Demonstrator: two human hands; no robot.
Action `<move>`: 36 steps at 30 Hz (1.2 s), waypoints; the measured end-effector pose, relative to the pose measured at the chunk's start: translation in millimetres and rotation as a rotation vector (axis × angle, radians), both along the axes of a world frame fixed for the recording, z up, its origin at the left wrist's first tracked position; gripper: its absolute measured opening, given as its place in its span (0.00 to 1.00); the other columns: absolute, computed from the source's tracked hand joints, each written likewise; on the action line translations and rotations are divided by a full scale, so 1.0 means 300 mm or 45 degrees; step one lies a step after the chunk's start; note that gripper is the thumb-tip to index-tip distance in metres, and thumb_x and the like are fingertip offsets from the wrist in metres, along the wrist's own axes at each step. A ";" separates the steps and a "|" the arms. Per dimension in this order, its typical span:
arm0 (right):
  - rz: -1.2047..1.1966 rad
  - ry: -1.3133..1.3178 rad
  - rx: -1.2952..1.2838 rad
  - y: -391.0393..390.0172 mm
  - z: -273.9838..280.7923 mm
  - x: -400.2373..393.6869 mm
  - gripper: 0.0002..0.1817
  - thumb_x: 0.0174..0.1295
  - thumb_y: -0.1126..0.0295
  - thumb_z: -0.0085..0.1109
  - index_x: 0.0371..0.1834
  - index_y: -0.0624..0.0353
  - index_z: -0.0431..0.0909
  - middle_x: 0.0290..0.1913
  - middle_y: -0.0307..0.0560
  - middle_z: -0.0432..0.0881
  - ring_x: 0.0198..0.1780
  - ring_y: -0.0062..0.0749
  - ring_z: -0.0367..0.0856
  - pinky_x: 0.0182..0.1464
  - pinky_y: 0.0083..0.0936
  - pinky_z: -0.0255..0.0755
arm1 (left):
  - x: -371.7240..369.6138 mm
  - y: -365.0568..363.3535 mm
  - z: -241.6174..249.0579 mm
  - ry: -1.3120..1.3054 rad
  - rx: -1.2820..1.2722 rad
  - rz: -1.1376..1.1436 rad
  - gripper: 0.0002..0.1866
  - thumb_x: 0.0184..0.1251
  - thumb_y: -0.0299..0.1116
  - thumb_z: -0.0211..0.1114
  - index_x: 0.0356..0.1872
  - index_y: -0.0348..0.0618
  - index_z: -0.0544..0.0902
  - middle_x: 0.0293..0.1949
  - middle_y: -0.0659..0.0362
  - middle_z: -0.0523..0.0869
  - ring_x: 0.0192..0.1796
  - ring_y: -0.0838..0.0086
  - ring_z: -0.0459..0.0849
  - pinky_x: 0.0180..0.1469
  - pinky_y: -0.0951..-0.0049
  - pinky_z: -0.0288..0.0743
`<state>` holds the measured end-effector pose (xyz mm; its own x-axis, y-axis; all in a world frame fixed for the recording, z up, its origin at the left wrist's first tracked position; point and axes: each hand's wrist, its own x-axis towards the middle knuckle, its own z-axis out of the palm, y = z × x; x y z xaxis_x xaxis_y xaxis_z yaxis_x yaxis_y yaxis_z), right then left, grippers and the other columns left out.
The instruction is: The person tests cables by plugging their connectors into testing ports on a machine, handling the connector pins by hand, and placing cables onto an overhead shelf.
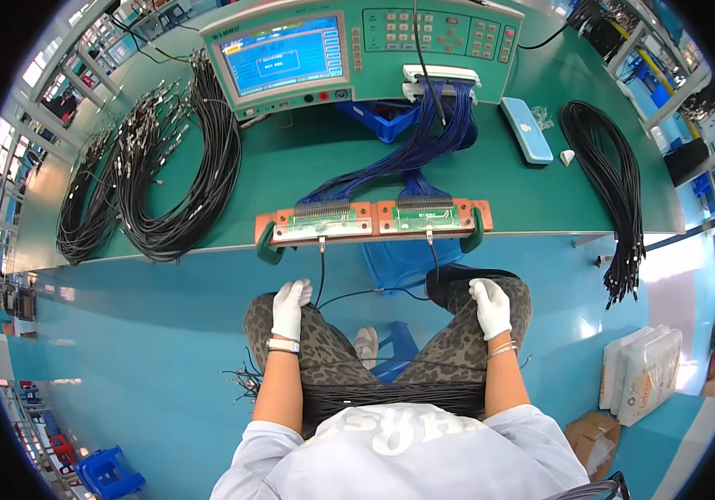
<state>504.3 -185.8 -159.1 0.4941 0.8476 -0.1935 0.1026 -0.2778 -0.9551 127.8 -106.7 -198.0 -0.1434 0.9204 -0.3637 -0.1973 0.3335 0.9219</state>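
My left hand [288, 307], in a white glove, rests on my left thigh with its fingers curled in. A black cable [322, 275] hangs beside it from the left test fixture [321, 223]. Over on my right knee lies my right hand [491, 309], also gloved, its fingers bent and nothing visible in them. From the right test fixture [426, 218] drops another black cable end [435, 258]; a stretch of cable sags between my knees. Across my lap lies a bundle of black cables [395, 398].
A green tester [291, 58] with a lit screen stands on the green table [307, 150], joined to the fixtures by blue wires [374, 162]. Cable coils [178, 229] lie left, a cable bundle [603, 158] right. A light-blue case [526, 131] sits near the tester.
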 end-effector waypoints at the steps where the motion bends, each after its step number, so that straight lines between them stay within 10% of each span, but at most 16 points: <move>1: 0.004 -0.016 0.004 -0.002 -0.001 -0.001 0.13 0.61 0.68 0.51 0.39 0.68 0.79 0.33 0.45 0.81 0.33 0.25 0.76 0.39 0.17 0.69 | 0.001 0.000 -0.004 0.011 -0.001 -0.007 0.15 0.65 0.37 0.58 0.42 0.33 0.79 0.34 0.56 0.83 0.32 0.76 0.79 0.39 0.79 0.73; 10: 0.086 -0.178 -0.077 -0.010 0.019 0.005 0.14 0.61 0.67 0.51 0.39 0.67 0.79 0.33 0.46 0.81 0.33 0.26 0.76 0.39 0.19 0.69 | 0.025 -0.019 0.024 -0.008 0.112 0.089 0.15 0.65 0.37 0.58 0.42 0.33 0.79 0.34 0.56 0.83 0.33 0.75 0.80 0.40 0.79 0.72; 19: 0.116 -0.235 -0.068 -0.003 0.011 -0.003 0.14 0.61 0.67 0.50 0.40 0.68 0.79 0.32 0.45 0.81 0.32 0.25 0.75 0.37 0.17 0.69 | 0.201 -0.048 0.403 0.281 0.378 0.176 0.15 0.65 0.36 0.57 0.42 0.33 0.79 0.33 0.57 0.83 0.33 0.77 0.79 0.40 0.80 0.72; 25: 0.065 0.473 -0.015 0.037 0.159 -0.057 0.16 0.64 0.64 0.48 0.42 0.66 0.79 0.33 0.45 0.81 0.34 0.26 0.76 0.41 0.18 0.69 | 0.244 0.025 0.480 0.390 0.496 0.039 0.14 0.65 0.35 0.57 0.42 0.32 0.79 0.32 0.57 0.82 0.32 0.78 0.78 0.39 0.81 0.71; 31: 0.066 0.172 0.144 0.167 0.341 -0.232 0.18 0.65 0.64 0.48 0.48 0.68 0.75 0.33 0.45 0.80 0.37 0.24 0.75 0.46 0.18 0.67 | 0.266 0.021 0.481 0.034 0.210 -0.043 0.12 0.63 0.33 0.58 0.39 0.32 0.80 0.31 0.57 0.82 0.31 0.78 0.78 0.38 0.82 0.71; 36: 0.277 0.696 0.110 0.243 0.353 -0.275 0.14 0.65 0.65 0.47 0.42 0.66 0.76 0.27 0.41 0.77 0.26 0.21 0.70 0.31 0.14 0.65 | 0.275 0.040 0.484 -0.104 0.167 0.033 0.12 0.64 0.33 0.58 0.38 0.32 0.80 0.29 0.59 0.81 0.29 0.79 0.76 0.36 0.83 0.70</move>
<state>421.9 -113.0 -53.1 0.1557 0.9421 -0.2969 -0.3646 -0.2246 -0.9037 210.2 -94.8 -52.7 -0.1423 0.9572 -0.2519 -0.2807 0.2050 0.9376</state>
